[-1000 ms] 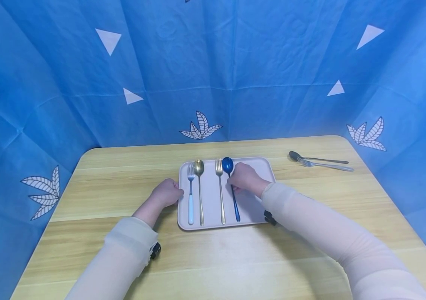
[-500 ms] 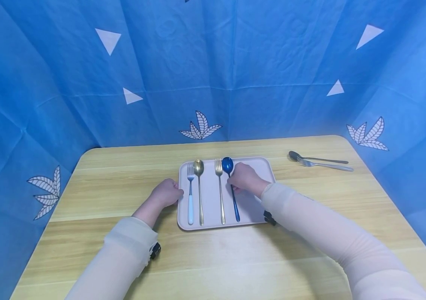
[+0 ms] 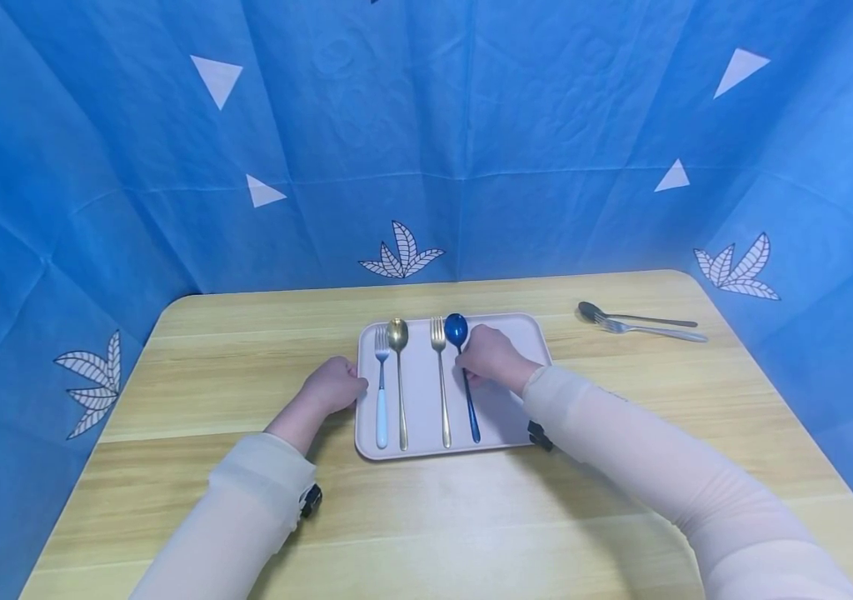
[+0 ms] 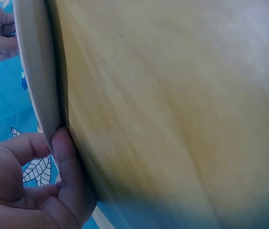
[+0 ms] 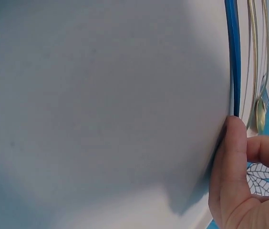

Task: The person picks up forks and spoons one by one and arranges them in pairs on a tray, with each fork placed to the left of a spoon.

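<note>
Your left hand [image 3: 334, 387] is clamped on the tray [image 3: 509, 417], thumb and fingers pinching the rim on its left side. Over on the tray, your right hand [image 3: 492, 354] has thumb and fingertips together on the handle of the blue spoon [image 3: 469, 400], just below the bowl. That spoon is the rightmost in the row, its bowl pointing away from you, right beside the gold fork [image 3: 442, 383]; whether it rests fully on the tray, you can't tell from here.

Across a gap to the left lies the gold spoon [image 3: 400, 383], and just beside it, nearest your left hand, the fork with the pale blue handle [image 3: 381, 408]. All four heads are at the far side.

Off to the right, on the wooden table [image 3: 209, 375] and well apart from the tray, you've got a dark spoon [image 3: 644, 318] and a silver fork [image 3: 659, 332], the fork's head at the spoon's neck. A blue cloth [image 3: 531, 125] hangs behind.
</note>
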`<state>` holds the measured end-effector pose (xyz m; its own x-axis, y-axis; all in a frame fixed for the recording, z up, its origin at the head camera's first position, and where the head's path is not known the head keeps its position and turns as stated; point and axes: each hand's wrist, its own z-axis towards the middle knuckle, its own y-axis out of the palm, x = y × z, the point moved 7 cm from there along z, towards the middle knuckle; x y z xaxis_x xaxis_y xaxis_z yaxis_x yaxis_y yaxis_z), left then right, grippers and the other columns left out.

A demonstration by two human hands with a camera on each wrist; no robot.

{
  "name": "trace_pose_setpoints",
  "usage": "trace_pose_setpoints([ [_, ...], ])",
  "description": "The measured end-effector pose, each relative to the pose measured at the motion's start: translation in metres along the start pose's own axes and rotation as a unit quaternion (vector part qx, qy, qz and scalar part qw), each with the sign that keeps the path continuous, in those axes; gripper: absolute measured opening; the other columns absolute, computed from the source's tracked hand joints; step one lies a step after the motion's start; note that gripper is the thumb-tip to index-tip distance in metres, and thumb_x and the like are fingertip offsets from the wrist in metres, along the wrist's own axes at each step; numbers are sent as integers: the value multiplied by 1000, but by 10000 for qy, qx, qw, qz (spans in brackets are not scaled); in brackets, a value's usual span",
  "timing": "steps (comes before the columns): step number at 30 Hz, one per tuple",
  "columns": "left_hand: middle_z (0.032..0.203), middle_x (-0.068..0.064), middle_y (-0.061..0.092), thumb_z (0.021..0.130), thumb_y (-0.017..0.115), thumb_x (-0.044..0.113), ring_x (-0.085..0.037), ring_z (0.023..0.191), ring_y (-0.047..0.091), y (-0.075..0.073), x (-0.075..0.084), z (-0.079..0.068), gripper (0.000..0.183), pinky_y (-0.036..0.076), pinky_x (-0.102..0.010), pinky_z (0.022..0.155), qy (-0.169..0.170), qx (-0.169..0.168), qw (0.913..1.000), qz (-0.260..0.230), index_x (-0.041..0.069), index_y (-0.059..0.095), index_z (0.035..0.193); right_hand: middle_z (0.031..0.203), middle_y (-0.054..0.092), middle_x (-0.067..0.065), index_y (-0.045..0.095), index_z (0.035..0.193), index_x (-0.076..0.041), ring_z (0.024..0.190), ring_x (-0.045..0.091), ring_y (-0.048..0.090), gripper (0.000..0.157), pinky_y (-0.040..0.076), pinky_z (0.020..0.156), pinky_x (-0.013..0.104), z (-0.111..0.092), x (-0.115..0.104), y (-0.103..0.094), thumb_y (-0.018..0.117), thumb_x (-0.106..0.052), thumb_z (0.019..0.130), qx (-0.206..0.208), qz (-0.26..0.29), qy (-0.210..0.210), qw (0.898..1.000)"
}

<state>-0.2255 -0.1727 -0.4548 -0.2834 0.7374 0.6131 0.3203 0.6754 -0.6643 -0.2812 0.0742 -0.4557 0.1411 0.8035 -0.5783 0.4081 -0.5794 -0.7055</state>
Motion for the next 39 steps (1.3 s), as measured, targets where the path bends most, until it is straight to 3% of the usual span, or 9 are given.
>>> trace_pose_setpoints([
  [39,72,-6,53,94,54,16,-18,61,47,1,-2,1,20,39,-30,57,-76,-13,10000,-2,7,47,78,73,70,10,65,85,2,62,19,72,14,58,65,31,-10,-1,-13,65,-11,89,-170,233,-84,9995],
])
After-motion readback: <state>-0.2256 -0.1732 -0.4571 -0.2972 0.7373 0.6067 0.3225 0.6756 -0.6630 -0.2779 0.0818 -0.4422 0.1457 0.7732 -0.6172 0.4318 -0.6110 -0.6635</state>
